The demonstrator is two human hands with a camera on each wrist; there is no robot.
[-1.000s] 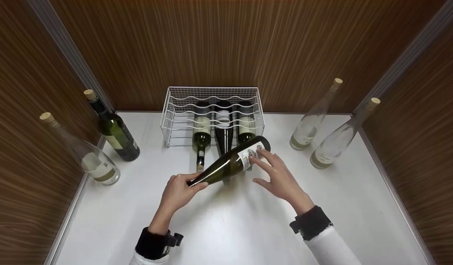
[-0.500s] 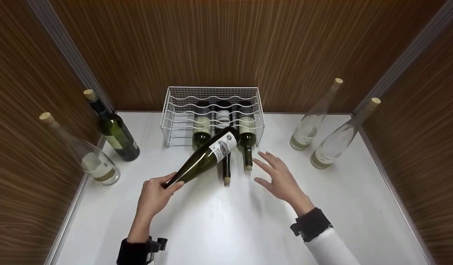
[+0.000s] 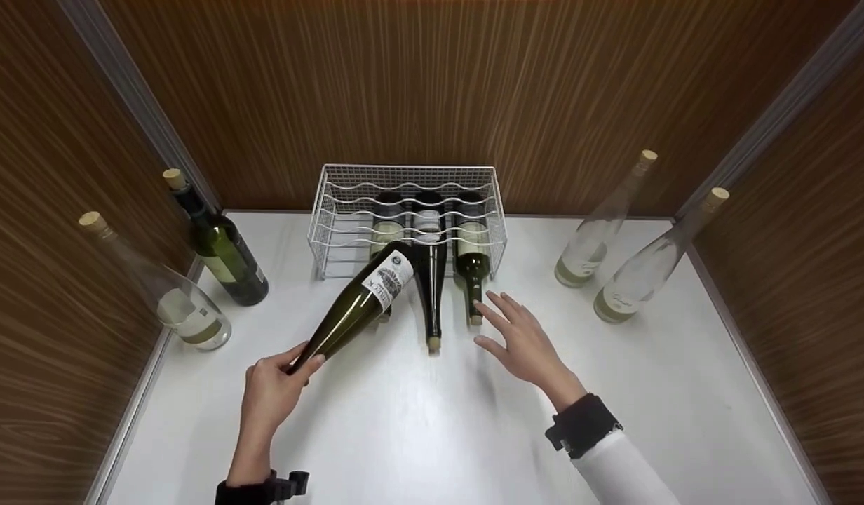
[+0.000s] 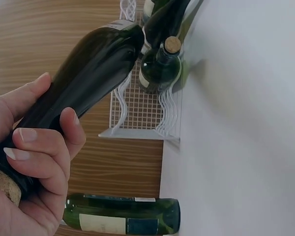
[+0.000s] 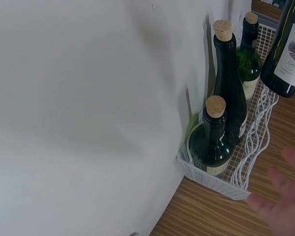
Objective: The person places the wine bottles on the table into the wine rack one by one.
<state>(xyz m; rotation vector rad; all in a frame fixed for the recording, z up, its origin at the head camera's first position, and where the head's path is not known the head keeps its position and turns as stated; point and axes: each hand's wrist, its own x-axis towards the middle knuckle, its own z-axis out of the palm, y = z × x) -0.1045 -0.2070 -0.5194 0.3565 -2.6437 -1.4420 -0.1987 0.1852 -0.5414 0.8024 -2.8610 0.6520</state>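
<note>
My left hand (image 3: pixel 269 393) grips a dark green wine bottle (image 3: pixel 355 301) by its neck, fingers wrapped round it in the left wrist view, with the cork (image 4: pixel 5 186) by the palm. The bottle slants up and right, its white-labelled base overlapping the front of the white wire rack (image 3: pixel 407 168) in the head view. Inside the rack lie 3 corked bottles, necks toward me: a left one partly hidden behind the held bottle, a slim middle one (image 3: pixel 430 287) and a right one (image 3: pixel 473 265). My right hand (image 3: pixel 527 344) hovers with spread fingers near the right bottle's neck, holding nothing.
At the left stand a clear corked bottle (image 3: pixel 186 312) and a green corked bottle (image 3: pixel 225 252). Two clear corked bottles, one farther back (image 3: pixel 592 242) and one nearer (image 3: pixel 632 280), stand at the right. Wood-grain panels (image 3: pixel 418 84) enclose the white table (image 3: pixel 432 435) on three sides.
My left hand has carried the bottle leftward and toward me, its base swinging from the rack's right side to its left. My right hand, beside the bottle's label earlier, is now apart from it.
</note>
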